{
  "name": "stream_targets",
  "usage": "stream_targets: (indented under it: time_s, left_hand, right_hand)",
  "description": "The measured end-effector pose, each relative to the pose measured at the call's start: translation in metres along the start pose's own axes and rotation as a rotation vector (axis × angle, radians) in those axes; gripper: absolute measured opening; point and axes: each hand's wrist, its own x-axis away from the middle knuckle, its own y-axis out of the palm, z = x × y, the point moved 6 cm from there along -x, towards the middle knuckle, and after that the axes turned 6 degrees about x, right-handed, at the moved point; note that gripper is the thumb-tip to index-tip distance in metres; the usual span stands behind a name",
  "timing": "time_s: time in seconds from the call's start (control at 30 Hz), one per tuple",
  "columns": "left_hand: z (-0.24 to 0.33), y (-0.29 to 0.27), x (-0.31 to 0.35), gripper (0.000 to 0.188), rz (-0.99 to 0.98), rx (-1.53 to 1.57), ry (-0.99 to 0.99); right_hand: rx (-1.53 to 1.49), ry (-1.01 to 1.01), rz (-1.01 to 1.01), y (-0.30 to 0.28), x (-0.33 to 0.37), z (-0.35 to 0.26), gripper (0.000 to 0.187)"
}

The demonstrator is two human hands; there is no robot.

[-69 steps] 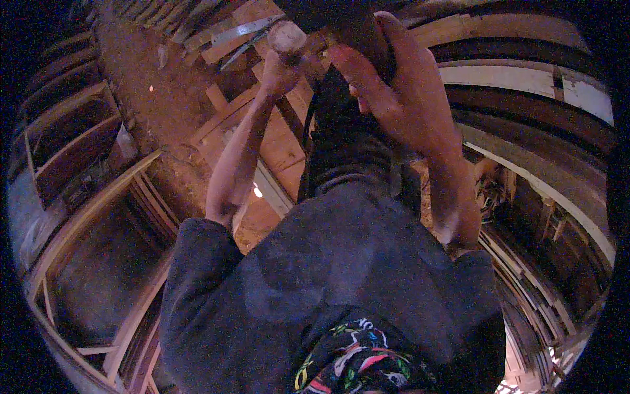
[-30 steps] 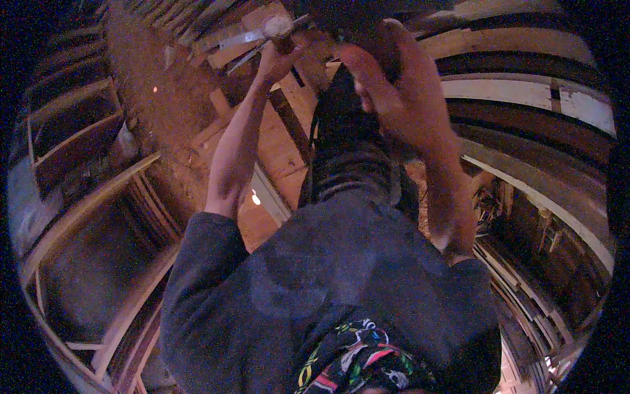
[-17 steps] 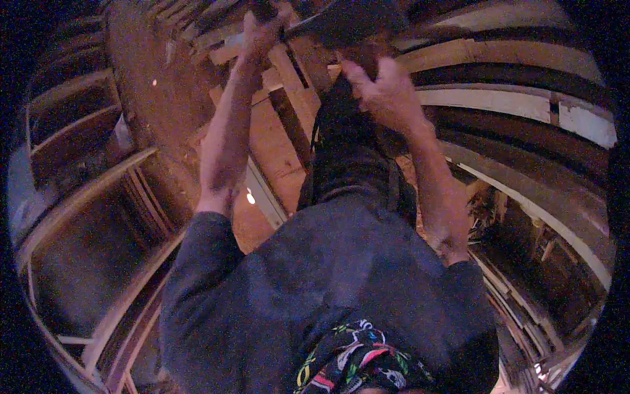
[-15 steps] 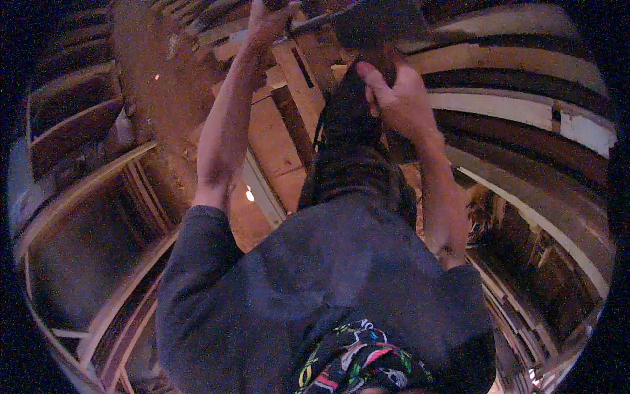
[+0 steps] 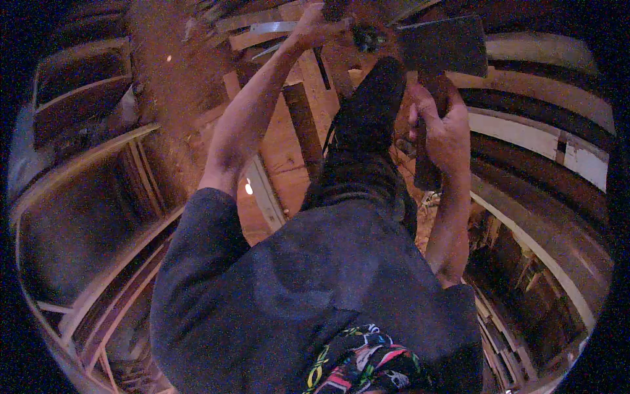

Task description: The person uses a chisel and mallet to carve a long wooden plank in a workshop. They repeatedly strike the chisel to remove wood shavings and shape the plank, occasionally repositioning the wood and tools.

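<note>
My left hand [image 5: 315,27] reaches far forward at the top of the view. Its fingers look curled at a dark object by the upper edge, which is too dim and blurred to name. Closer on the right, my right hand [image 5: 441,125] is closed around the narrow part of a dark piece, thumb uppermost. Beyond that hand shows a dark, flat, rectangular slab [image 5: 447,47], seemingly part of the same piece. Between the hands lies a small, dark round thing [image 5: 369,38] with a greenish glint, its kind unclear.
Wooden boards [image 5: 279,148] lie under and ahead of me, beside my dark-trousered leg [image 5: 357,141]. A pale strip [image 5: 266,190] runs along them. Long stacked planks [image 5: 535,128] curve along the right. Framed shelving with a dark panel [image 5: 72,230] stands at left. The light is dim.
Both hands have shifted rightward in view, and the dark slab has moved right with my right hand. The round thing and a pale curved strip now show near my left hand.
</note>
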Motion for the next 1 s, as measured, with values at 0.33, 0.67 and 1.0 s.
stream_targets:
  time_s: [0.33,0.67,1.0]
  left_hand:
    - [0.003,0.007,-0.005,0.052,-0.076,-0.180,-0.192]
    - [0.026,-0.001,-0.004,0.050,-0.018,-0.257,-0.162]
    - [0.022,-0.003,0.002,0.058,-0.158,-0.393,-0.067]
  right_hand:
    - [-0.031,-0.052,0.019,-0.009,0.008,-0.001,0.029]
    - [-0.036,-0.062,0.043,-0.001,0.021,-0.018,0.026]
    - [0.168,-0.313,0.109,0.007,0.020,-0.063,0.028]
